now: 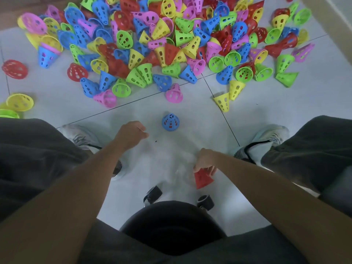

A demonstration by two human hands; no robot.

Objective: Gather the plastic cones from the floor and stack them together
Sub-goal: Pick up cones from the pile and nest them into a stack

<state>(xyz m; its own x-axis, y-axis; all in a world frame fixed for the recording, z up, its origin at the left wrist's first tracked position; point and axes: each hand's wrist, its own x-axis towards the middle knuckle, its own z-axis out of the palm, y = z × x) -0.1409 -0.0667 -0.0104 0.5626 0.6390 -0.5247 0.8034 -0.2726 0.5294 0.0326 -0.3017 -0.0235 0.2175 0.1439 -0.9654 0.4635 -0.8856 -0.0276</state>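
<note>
Head view, floor: pale tiles with dark grout lines.
Cone pile: loose heap of perforated plastic cones, blue, green, yellow, pink, red, lying at the far side of the tiles.
Blue cone: upright, alone, between pile and hands.
Red cone: pinched at its narrow end by right hand, wide rim pointing downward.
Left hand: fingers loosely curled, holding nothing, just beside the blue cone.
</note>
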